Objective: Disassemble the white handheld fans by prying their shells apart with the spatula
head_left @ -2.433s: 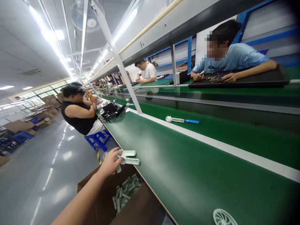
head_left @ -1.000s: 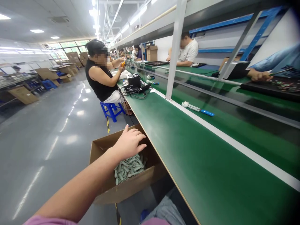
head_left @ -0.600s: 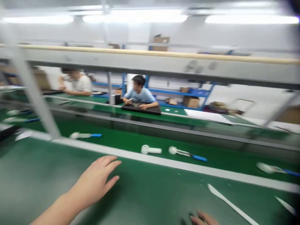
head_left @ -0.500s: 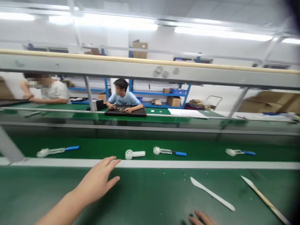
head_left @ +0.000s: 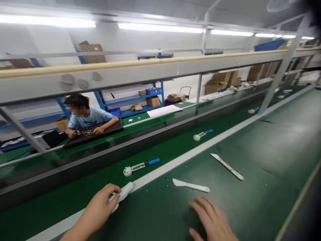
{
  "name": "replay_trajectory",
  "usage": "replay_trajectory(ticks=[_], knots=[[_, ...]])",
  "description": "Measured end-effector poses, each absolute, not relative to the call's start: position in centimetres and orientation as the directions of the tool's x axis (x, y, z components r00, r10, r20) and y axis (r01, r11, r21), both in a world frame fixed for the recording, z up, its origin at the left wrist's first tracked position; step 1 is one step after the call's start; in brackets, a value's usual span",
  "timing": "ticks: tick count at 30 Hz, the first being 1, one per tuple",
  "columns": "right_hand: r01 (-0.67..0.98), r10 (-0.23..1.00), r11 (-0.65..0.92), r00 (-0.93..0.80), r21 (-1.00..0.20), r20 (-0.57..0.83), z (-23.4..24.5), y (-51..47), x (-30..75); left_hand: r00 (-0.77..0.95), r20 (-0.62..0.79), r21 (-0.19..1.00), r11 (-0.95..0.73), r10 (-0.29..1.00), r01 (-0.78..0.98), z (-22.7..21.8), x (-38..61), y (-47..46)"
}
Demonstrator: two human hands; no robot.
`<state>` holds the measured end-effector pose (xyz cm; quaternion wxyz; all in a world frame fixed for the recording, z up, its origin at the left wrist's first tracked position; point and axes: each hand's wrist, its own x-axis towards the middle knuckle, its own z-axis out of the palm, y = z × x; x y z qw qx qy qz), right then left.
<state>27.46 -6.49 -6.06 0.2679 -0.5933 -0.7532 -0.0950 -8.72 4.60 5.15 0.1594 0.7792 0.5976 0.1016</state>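
Observation:
My left hand (head_left: 101, 206) is closed around a white handheld fan body (head_left: 126, 191) above the pale rail; its handle sticks out past the fingers and the rest is mostly covered. At the lower right, my right hand (head_left: 212, 217) hovers over the green bench with fingers apart, holding nothing. Just beyond its fingertips lies a white plastic knife (head_left: 192, 185). Farther right is a second knife (head_left: 227, 166) with a tan middle part. On the green belt rests an opened fan half (head_left: 136, 167) with a blue battery (head_left: 153, 161) wired to it.
The pale rail (head_left: 175, 164) runs diagonally between belt and bench (head_left: 250, 204). Another fan half (head_left: 199, 136) with a blue cell lies farther along the belt, others beyond. Across the line a person (head_left: 91, 117) works over a dark tray (head_left: 115, 128). A metal post (head_left: 278, 80) stands at right.
The view has swung right. My left hand, open before, has taken hold of the white fan body from the belt. More of my right hand has come into view.

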Motion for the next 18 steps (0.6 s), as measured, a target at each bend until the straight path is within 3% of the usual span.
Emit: replay_trajectory(ticks=[5,7,10,13,18], knots=[[0.989,0.945,0.139,-0.120,-0.043,0.304,-1.6,-1.2,30.6,0.459,-0.203,0.604,-0.258,0.865,0.754,3.9,-0.8,0.5],[0.990,0.972,0.138,-0.130,-0.031,0.197,-1.1,0.3,30.8,0.479,-0.171,0.626,-0.280,0.861,0.728,3.0,1.2,-0.1],[0.981,0.978,0.185,-0.178,-0.057,0.108,-1.1,0.8,30.9,0.465,-0.029,0.587,-0.362,0.885,0.725,1.6,2.0,-0.2],[0.971,0.975,0.217,-0.212,-0.100,0.063,-0.7,-0.2,31.0,0.491,0.008,0.517,-0.424,0.871,0.744,1.1,1.6,-0.2],[0.902,0.961,0.276,-0.270,-0.333,0.063,0.4,-3.8,31.2,0.633,0.033,0.332,-0.606,0.773,0.723,1.2,0.9,-1.9]])
